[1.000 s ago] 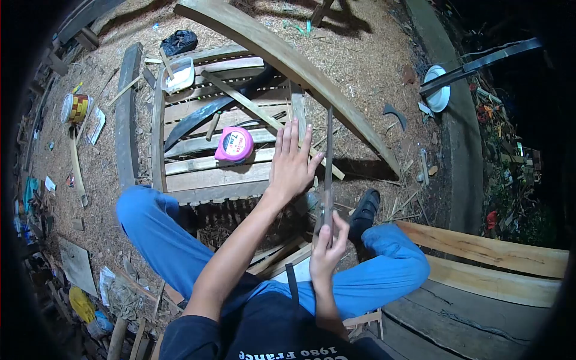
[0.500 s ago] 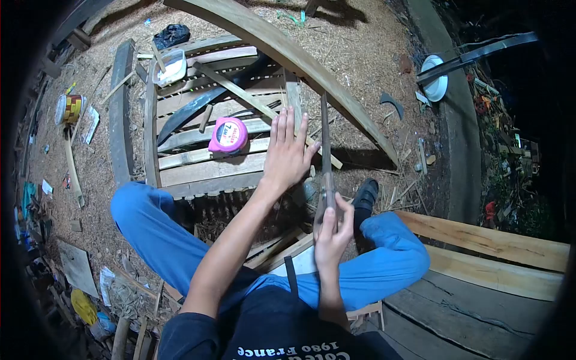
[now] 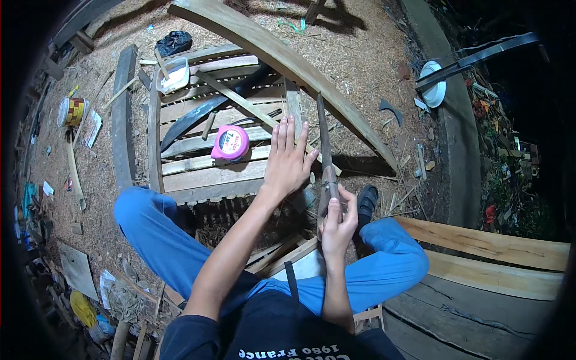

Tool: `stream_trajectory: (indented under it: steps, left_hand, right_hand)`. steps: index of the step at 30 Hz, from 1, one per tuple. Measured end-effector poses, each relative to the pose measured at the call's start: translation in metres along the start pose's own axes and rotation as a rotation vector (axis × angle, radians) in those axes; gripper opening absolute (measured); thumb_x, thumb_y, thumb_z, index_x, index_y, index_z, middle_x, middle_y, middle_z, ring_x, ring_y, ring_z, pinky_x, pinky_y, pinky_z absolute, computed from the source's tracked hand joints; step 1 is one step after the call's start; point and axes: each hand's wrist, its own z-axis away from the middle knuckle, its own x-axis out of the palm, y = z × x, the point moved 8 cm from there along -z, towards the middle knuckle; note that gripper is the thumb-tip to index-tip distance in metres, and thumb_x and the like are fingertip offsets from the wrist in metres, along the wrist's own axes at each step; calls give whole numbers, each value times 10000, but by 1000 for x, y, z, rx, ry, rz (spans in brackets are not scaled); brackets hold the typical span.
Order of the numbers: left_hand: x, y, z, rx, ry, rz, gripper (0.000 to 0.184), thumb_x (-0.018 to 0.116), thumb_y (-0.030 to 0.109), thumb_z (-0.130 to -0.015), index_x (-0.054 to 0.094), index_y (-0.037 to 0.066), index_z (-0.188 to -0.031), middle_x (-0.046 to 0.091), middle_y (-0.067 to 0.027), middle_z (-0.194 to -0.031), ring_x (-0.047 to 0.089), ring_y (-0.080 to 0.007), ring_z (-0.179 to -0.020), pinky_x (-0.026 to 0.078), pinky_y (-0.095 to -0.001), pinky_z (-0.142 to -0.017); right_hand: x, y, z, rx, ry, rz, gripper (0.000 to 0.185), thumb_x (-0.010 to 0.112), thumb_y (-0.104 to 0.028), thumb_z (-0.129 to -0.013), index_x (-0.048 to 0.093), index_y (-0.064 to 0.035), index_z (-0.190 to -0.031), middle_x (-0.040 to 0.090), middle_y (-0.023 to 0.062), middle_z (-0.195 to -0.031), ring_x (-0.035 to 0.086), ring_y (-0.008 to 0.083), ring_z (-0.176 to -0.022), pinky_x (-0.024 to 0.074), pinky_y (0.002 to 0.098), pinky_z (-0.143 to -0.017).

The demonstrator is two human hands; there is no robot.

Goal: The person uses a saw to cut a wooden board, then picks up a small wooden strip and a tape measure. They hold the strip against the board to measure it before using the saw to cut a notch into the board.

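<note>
My right hand (image 3: 339,231) is closed around the brown handle of a long knife-like tool (image 3: 325,135). Its narrow dark blade points away from me, its tip close to the underside of a large curved wooden beam (image 3: 282,51); whether they touch I cannot tell. My left hand (image 3: 289,159) is stretched flat, palm down and holding nothing, left of the blade. Under its fingers passes a thin wooden strip (image 3: 237,99) lying diagonally over a slatted wooden platform (image 3: 210,175). A pink tape measure (image 3: 231,143) lies on the slats to the left of that hand.
On the platform are a dark curved blade-like piece (image 3: 192,120), a short wooden stick (image 3: 209,126) and a plastic tub (image 3: 174,76). Another curved timber (image 3: 124,114) lies at left. Planks (image 3: 486,243) extend at right. A white basin (image 3: 433,84) stands beyond, and shavings cover the ground.
My right hand and the tool's handle have shifted slightly right, tilting the tool a little. My left hand stays flat in nearly the same place. The whole view has moved slightly.
</note>
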Motion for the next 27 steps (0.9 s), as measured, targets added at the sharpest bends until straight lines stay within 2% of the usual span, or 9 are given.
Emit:
stream_trajectory:
  steps: [10,11,12,14,15,18,20,22,27]
  left_hand:
    - [4,1,2,-38,6,-8,724,477,466,-1080,306,51,-1648,233,-306,-1681,130,-440,-1607,69,-544,-1312]
    - [3,2,1,-34,4,-13,714,470,466,-1085,312,54,-1646,250,-305,-1671,136,-442,-1603,75,-545,-1310]
    - [2,0,1,-39,8,-12,714,470,466,-1085,312,54,-1646,250,-305,-1671,136,-442,-1603,75,-545,-1310]
    - [4,-2,1,-28,-1,5,714,463,473,-1089,312,50,-1644,260,-305,-1663,150,-446,-1597,79,-546,-1309]
    - [4,-2,1,-10,5,14,718,453,480,-1092,308,45,-1644,249,-308,-1669,155,-449,-1593,81,-548,-1307]
    - [4,-1,2,0,2,-14,720,456,481,-1091,308,42,-1643,232,-318,-1674,149,-455,-1595,77,-553,-1307]
    - [1,-2,2,-3,-3,-20,718,450,481,-1094,307,43,-1644,214,-332,-1678,141,-461,-1597,69,-556,-1307]
    - [2,0,0,-5,-22,-24,716,444,482,-1095,307,42,-1643,206,-342,-1677,132,-467,-1599,61,-556,-1307]
    - [0,-2,2,-5,-13,4,712,444,481,-1096,311,43,-1641,205,-342,-1677,127,-471,-1599,61,-556,-1308]
  right_hand:
    - [-15,2,38,9,3,29,325,572,-139,-1078,598,68,-1327,670,178,-1266,609,243,-1222,490,384,-1029]
    - [-28,5,51,-88,22,99,317,572,-128,-1078,592,52,-1338,686,152,-1139,672,184,-938,549,325,-810]
    - [-37,2,57,-90,17,102,317,572,-128,-1078,592,52,-1338,686,152,-1139,672,184,-938,549,325,-810]
    - [-52,14,66,98,20,-150,308,568,-131,-1083,582,29,-1345,670,93,-957,553,79,-607,437,238,-530]
    - [-49,13,61,30,54,-172,298,566,-126,-1083,571,-8,-1357,624,34,-826,393,5,-480,273,206,-417]
    - [-31,10,40,-24,79,-203,279,531,-141,-1109,556,-36,-1367,452,-56,-596,350,15,-433,269,227,-395]
    - [-22,10,29,-19,60,-232,279,534,-150,-1109,554,-43,-1366,439,-62,-585,351,14,-428,274,228,-388]
    - [-16,15,23,26,32,-256,305,579,-151,-1081,571,-38,-1364,619,30,-826,445,29,-505,334,218,-422]
    - [-5,17,15,11,40,-216,320,576,-147,-1077,588,0,-1360,648,45,-916,508,49,-573,397,223,-463]
